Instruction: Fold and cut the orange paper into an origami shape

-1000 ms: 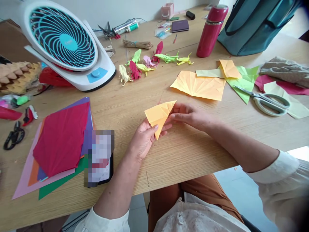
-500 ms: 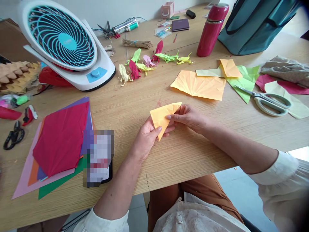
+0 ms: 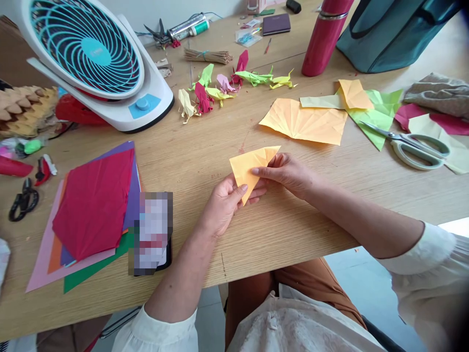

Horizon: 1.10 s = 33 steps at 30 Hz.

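A folded yellow-orange paper (image 3: 245, 169), roughly a triangle with one point downward, is held above the table between both hands. My left hand (image 3: 226, 198) pinches its lower left part, thumb on top and fingers underneath. On the other side my right hand (image 3: 287, 172) grips the right edge, with its thumb lying flat on the upper face. The right fingers are partly hidden behind the paper. Beyond the hands lies a creased orange sheet (image 3: 304, 124) with fan-like fold lines, touching a pale paper strip (image 3: 321, 101) and a small orange piece (image 3: 355, 94).
Scissors (image 3: 415, 149) lie at right beside green paper (image 3: 375, 110). Several folded paper figures (image 3: 205, 100) stand at the back, near a white fan (image 3: 146, 100). At left are stacked coloured sheets (image 3: 95, 200) and a phone (image 3: 165, 259). A red flask (image 3: 322, 44) stands behind.
The view has shifted slightly. Both hands keep their hold on the folded paper, which is turned a little, its right corner tilted slightly higher.
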{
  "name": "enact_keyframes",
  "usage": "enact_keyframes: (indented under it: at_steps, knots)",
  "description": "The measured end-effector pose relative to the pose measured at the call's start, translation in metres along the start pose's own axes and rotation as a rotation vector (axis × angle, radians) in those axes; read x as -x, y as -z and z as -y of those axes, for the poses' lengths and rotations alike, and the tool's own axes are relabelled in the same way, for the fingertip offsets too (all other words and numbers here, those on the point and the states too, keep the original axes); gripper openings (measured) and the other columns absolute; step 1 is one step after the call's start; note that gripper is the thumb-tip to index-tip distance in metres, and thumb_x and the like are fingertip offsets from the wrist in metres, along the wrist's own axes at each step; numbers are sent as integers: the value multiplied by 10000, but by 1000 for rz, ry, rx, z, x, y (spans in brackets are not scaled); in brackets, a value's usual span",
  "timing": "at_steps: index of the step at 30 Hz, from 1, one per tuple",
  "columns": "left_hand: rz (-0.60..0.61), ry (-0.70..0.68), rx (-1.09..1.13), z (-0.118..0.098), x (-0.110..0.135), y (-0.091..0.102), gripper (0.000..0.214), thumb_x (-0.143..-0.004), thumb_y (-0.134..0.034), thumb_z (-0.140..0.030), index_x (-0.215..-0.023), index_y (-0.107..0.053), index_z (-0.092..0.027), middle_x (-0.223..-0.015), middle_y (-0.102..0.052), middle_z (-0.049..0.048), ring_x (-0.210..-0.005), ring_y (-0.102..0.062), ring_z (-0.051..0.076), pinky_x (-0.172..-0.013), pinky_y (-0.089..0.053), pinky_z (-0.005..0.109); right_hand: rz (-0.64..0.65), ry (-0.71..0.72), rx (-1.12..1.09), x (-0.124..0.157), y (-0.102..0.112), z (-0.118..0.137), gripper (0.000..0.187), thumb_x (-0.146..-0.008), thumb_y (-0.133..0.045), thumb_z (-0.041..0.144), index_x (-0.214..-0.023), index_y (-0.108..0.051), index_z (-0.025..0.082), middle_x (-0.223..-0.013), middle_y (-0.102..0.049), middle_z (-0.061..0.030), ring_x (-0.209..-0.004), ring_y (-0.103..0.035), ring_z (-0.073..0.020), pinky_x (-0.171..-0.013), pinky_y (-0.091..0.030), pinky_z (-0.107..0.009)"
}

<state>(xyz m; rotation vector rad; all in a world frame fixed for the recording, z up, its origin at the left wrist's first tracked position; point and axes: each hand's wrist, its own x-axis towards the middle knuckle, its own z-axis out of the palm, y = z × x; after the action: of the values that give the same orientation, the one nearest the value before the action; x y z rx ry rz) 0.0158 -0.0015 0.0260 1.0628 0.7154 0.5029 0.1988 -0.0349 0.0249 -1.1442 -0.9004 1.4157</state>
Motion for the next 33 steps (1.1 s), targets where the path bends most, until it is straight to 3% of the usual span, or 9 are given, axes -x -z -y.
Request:
enact_keyframes:
  at_steps: [4,9,24,31,33]
  knots:
    - [-154,76,-164,-2,2,0,250,-892,-740,-345,-1029,-680,-145,-919,-797,94,-784,-772,184,-624,-565,227,-77,66,34,-2,2,-3,381,-602,-918,476,-632,-662,195,-613,-648,0,-745,-658,-180,-629,-490,-268]
    - [-179,141,-246,-6,2,1,356,-847,-769,-476,-793,-709,-129,-770,-776,85,-592,-722,139,-467,-460,177,-126,53,48,-3,4,-2,393,-596,-910,481,-629,-648,190,-592,-591,26,-540,-448,-89,-487,-319,-245]
    - [-176,162,-177,-8,2,-3,242,-866,-771,-342,-845,-747,-102,-766,-784,91,-648,-748,148,-567,-542,197,-104,7,70,-3,7,-4,427,-587,-928,507,-689,-668,183,-638,-583,31,-550,-386,-79,-507,-277,-260]
    - [-166,155,-140,-8,2,-2,223,-881,-756,-326,-869,-754,-103,-790,-792,99,-686,-758,161,-600,-555,212,-24,76,91,0,3,1,449,-654,-881,554,-812,-673,188,-757,-639,15,-608,-449,-90,-540,-343,-247]
    - [-167,148,-93,-9,2,-1,222,-884,-752,-328,-885,-758,-106,-813,-796,101,-709,-766,168,-616,-562,217,-64,145,89,1,1,1,473,-660,-882,556,-854,-634,203,-787,-633,18,-637,-481,-99,-568,-383,-246]
